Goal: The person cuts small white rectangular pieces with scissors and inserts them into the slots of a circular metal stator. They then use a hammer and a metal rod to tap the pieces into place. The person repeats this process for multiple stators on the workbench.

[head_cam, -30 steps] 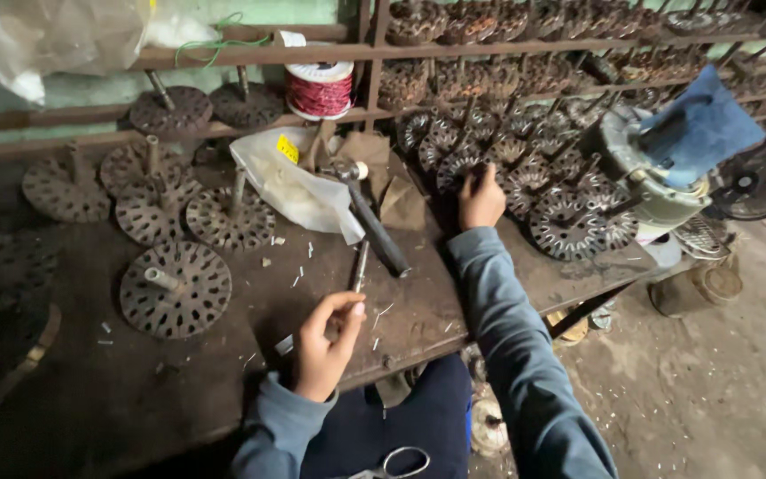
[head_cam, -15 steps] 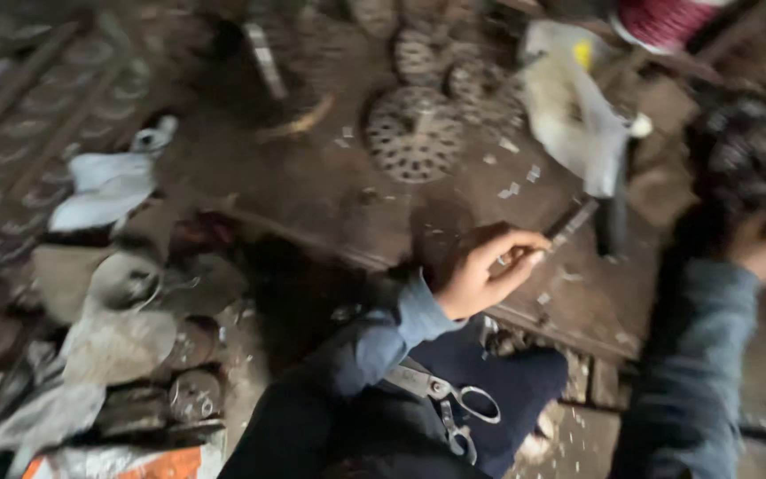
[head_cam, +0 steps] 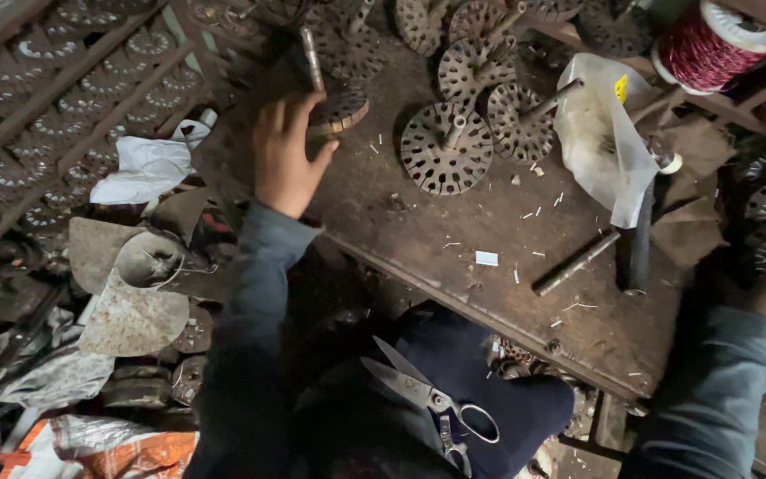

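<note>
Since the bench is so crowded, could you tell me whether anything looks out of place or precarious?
Yes: the scissors lie loose on the person's lap, not on the workbench. Small pale scraps are scattered over the bench top, and a white cloth lies crumpled among the stacked discs beside the left hand.

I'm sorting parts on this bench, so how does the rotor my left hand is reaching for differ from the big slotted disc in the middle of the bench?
The rotor at the left hand is a thick stack with a long upright shaft, its face partly hidden. The slotted disc mid-bench lies flat, looks thinner, shows its whole slotted face and has a short stub shaft. Both are round, rusty metal on the workbench.
</note>
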